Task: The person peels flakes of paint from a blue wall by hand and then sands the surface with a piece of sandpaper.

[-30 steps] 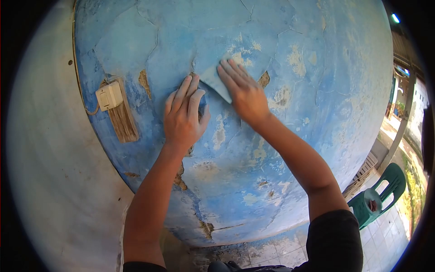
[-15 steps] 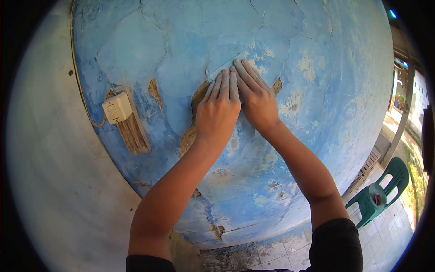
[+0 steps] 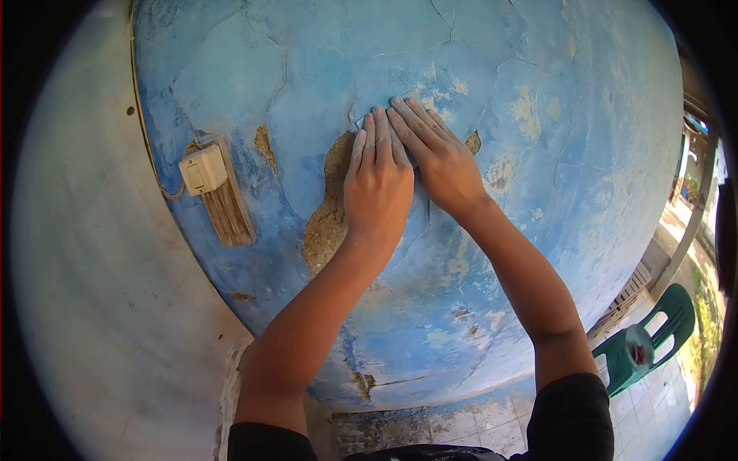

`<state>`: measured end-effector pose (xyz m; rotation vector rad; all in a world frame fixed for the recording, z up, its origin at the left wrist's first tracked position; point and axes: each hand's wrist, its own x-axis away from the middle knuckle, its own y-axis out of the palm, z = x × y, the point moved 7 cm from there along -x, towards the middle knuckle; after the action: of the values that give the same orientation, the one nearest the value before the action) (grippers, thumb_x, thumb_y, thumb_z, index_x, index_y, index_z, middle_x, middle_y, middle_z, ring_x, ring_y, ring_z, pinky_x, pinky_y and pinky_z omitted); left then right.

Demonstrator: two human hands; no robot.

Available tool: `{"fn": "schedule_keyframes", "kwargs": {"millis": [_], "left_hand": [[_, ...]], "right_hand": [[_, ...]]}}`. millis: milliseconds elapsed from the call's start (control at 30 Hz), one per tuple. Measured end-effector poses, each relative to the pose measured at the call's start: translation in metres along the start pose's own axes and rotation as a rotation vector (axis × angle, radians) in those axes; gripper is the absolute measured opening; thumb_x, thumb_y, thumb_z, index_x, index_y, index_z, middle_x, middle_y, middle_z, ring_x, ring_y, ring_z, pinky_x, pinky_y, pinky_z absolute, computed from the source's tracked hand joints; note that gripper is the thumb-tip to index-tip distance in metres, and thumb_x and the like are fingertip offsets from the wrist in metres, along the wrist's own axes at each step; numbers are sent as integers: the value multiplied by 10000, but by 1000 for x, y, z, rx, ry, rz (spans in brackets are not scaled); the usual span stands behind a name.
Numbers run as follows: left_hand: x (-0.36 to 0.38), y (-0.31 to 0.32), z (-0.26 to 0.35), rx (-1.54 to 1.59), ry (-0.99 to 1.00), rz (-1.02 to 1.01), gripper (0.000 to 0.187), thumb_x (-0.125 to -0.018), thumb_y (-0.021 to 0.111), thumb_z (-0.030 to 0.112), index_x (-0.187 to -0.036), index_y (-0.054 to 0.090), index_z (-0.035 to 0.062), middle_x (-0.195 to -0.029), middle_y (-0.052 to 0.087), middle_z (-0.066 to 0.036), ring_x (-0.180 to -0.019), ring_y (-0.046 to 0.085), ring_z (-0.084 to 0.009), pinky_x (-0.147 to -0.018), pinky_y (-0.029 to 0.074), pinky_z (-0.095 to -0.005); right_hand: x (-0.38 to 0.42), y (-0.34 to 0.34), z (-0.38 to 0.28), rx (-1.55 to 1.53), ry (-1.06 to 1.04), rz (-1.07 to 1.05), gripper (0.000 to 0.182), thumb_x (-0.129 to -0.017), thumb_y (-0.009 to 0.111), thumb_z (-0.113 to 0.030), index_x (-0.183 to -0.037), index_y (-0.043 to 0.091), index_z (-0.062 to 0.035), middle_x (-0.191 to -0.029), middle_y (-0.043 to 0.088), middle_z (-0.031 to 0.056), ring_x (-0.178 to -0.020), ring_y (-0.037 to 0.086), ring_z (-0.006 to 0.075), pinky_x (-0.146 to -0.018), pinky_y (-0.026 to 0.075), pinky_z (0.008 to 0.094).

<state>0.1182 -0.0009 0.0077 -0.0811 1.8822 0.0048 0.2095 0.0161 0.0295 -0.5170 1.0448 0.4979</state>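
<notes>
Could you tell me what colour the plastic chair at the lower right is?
The chair is green, seen in the head view.

Bare forearms, black sleeves (short), dusty fingers (image 3: 378, 134)

Blue painted wall (image 3: 538, 192): paint cracked and flaking, pale patches scattered across it. Large bare patch (image 3: 327, 223) of brown plaster exposed near centre, running downward. Both hands lie flat against the wall: left hand (image 3: 377, 188) just beside the bare patch, right hand (image 3: 438, 161) touching it side by side; a pale sheet (image 3: 367, 117) shows partly under the fingers (image 3: 380, 131), pressed to the wall. Cream switch (image 3: 203, 170) on a wooden strip (image 3: 229, 211) mounted at the wall's left, cable running upward. Tiled floor (image 3: 461, 422) at the wall's foot; a green plastic chair (image 3: 646, 338) stands on it at right.
</notes>
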Motion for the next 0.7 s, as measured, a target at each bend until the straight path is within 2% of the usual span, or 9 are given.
{"fn": "schedule_keyframes", "kwargs": {"millis": [67, 200, 400, 533, 600, 700], "left_hand": [[2, 3, 2, 89, -47, -66, 446, -970, 670, -7, -1405, 673, -104, -1575, 591, -255, -1469, 588, -348, -1229, 485, -427], [12, 5, 12, 76, -47, -55, 452, -969, 669, -9, -1410, 666, -106, -1570, 589, -266, -1468, 586, -358, -1235, 479, -430], [-38, -1, -20, 48, 73, 3, 465, -999, 614, 10, -1457, 624, -73, -1561, 601, -247, -1457, 597, -333, -1249, 464, -449], [-7, 0, -10, 53, 30, 39, 443, -995, 651, 71, -1421, 677, -47, -1480, 680, -204, -1399, 652, -295, -1230, 482, -412], [26, 6, 3, 184, 9, -9, 454, -991, 623, 3, -1442, 650, -38, -1482, 677, -218, -1410, 638, -339, -1230, 486, -448], [17, 13, 1, 142, 39, 22, 435, -980, 638, -3, -1412, 679, -35, -1468, 690, -212, -1406, 642, -344, -1213, 503, -449]], "right_hand": [[11, 2, -1, 15, 6, 8, 483, -1013, 611, -79, -1492, 645, -32, -1572, 622, 138, -1513, 543, 294, -1267, 453, 449], [30, -1, 1, 61, 40, 5, 469, -1004, 625, -87, -1467, 661, -22, -1559, 636, 134, -1499, 562, 287, -1247, 470, 441], [-22, -9, 23, 118, -68, 94, 438, -1003, 621, -87, -1431, 686, -21, -1515, 672, 127, -1472, 591, 287, -1231, 490, 436], [3, -5, 14, 76, -57, 109, 426, -996, 622, -71, -1412, 698, -22, -1499, 683, 126, -1447, 614, 292, -1218, 506, 434], [37, -3, 3, 76, -28, 69, 421, -984, 623, -59, -1395, 707, -22, -1489, 689, 130, -1423, 634, 296, -1205, 519, 428], [33, -1, 10, 77, -56, 69, 420, -984, 619, -65, -1392, 707, -19, -1487, 691, 137, -1421, 636, 299, -1201, 521, 430]]}}
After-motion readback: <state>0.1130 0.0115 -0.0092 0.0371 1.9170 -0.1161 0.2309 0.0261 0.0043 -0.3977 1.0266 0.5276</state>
